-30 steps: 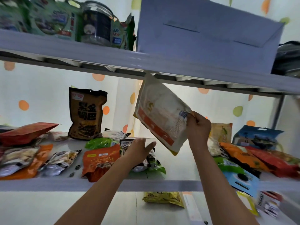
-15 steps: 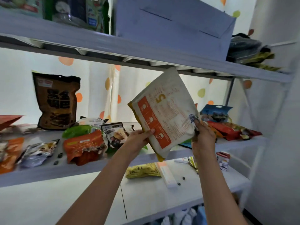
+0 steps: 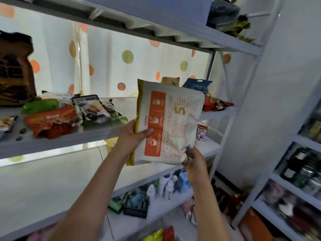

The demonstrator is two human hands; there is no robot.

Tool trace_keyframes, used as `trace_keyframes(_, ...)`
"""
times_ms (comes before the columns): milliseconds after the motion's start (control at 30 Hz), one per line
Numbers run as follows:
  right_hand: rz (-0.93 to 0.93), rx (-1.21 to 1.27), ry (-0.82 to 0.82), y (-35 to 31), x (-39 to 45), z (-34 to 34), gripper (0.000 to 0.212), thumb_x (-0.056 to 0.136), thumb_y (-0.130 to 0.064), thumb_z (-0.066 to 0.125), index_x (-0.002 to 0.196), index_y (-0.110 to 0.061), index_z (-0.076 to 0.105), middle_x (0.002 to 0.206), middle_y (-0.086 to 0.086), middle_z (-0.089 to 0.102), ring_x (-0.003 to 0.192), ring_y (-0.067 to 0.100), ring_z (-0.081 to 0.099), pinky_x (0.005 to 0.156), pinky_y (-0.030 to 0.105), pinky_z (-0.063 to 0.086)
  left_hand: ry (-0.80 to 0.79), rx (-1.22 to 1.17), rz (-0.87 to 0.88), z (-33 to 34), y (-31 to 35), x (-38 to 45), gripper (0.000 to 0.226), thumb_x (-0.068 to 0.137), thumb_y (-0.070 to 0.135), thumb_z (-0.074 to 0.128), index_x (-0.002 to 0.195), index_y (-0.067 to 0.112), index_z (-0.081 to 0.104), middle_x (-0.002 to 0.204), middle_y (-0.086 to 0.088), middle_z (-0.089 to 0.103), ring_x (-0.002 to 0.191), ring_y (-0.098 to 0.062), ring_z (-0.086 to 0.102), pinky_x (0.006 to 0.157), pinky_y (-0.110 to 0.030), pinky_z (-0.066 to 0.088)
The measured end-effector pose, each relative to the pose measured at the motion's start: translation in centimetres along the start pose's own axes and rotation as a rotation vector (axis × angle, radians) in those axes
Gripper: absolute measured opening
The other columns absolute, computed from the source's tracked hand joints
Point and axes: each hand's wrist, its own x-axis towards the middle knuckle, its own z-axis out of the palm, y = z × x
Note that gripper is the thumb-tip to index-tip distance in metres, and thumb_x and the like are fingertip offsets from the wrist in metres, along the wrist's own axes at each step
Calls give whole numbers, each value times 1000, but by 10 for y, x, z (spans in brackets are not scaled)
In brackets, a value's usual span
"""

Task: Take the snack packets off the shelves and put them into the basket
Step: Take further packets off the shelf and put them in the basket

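Observation:
I hold a large white snack packet [image 3: 175, 122] with an orange panel and a big "5" in front of the shelves, at chest height. My left hand [image 3: 133, 138] grips its left edge, thumb across the orange panel. My right hand [image 3: 195, 164] pinches its lower right corner. More packets lie on the middle shelf [image 3: 69, 138]: an orange one [image 3: 50, 120], a green one [image 3: 41, 105], a black-and-white one [image 3: 90, 108], and a tall brown bag [image 3: 13, 72] at the far left. Red and blue packets [image 3: 213, 103] sit at the shelf's right end. No basket is in view.
The upper shelf [image 3: 191, 33] carries dark bags at its right end. Bottles and boxes [image 3: 166, 185] stand on a lower shelf. A second rack [image 3: 295, 171] with jars stands at the right. A dotted curtain hangs behind.
The white packet has come down from near the upper shelf and turned flatter. My left hand has taken hold of its left edge. The view has swung right and down.

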Motion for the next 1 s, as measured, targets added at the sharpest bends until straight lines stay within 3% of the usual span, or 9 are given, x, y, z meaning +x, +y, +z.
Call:
trace_keyframes(100, 26, 155, -100, 8, -22, -24, 10, 78, -22, 63, 84, -13, 62, 70, 4, 59, 64, 19, 51, 49, 24, 43, -23, 101, 8, 8, 6, -19, 45, 73, 25, 82, 114, 20, 63, 100, -2, 75, 86, -23, 74, 78, -47, 60)
trace_keyframes(200, 150, 316, -207, 22, -36, -54, 47, 93, -43, 53, 132, -18, 59, 116, 8, 69, 82, 20, 69, 62, 32, 57, -109, 219, -22, 22, 10, -37, 46, 74, 23, 82, 116, 18, 64, 101, -3, 75, 88, -24, 74, 77, -43, 60)
trace_keyframes(267, 211, 325, -266, 29, -44, -67, 52, 93, -39, 53, 141, -20, 49, 137, 11, 59, 96, 25, 71, 74, 41, 59, -161, 297, -56, 35, 5, -46, 45, 74, 22, 82, 115, 16, 65, 100, -3, 76, 87, -24, 74, 76, -41, 60)
trace_keyframes(367, 217, 353, -264, 41, -53, -85, 52, 90, -29, 62, 140, -16, 50, 137, 13, 59, 124, 33, 58, 104, 56, 42, -152, 397, -105, 54, -9, -55, 46, 71, 27, 85, 111, 18, 65, 97, 0, 76, 84, -22, 74, 77, -42, 60)
trace_keyframes(533, 301, 408, -250, 56, -61, -130, 50, 97, -15, 57, 145, -11, 44, 143, 18, 52, 132, 37, 49, 112, 62, 31, -109, 581, -113, 88, -37, -66, 46, 70, 37, 85, 107, 23, 62, 98, 4, 74, 78, -12, 73, 77, -38, 60)
trace_keyframes(667, 275, 416, -200, 56, -63, -147, 59, 89, -12, 69, 143, -13, 47, 142, 15, 54, 130, 36, 51, 110, 62, 34, 100, 905, -18, 124, -63, -78, 63, 74, 49, 75, 127, 27, 47, 116, 4, 62, 98, -15, 63, 86, -41, 55)
trace_keyframes(767, 217, 289, -19, 50, -69, -149, 51, 83, -5, 72, 132, -9, 58, 126, 11, 67, 115, 29, 65, 101, 54, 48, 294, 1118, 67, 153, -82, -94, 55, 83, 48, 64, 129, 25, 47, 123, -1, 58, 113, -24, 54, 93, -43, 48)
trace_keyframes(900, -25, -93, 66, 33, -83, -148, 15, 86, -3, 72, 97, -12, 70, 87, -3, 74, 74, 0, 70, 63, 16, 55, 195, 727, -49, 192, -95, -116, 54, 83, 57, 61, 126, 28, 49, 125, 4, 60, 113, -19, 58, 92, -38, 50)
trace_keyframes(1000, -194, -419, 71, 35, -94, -151, 10, 91, -11, 66, 82, -14, 69, 71, -4, 69, 63, 5, 65, 58, 23, 46, 118, 436, -95, 213, -89, -131, 81, 70, 61, 75, 135, 36, 34, 130, 13, 49, 120, -9, 50, 95, -27, 43)
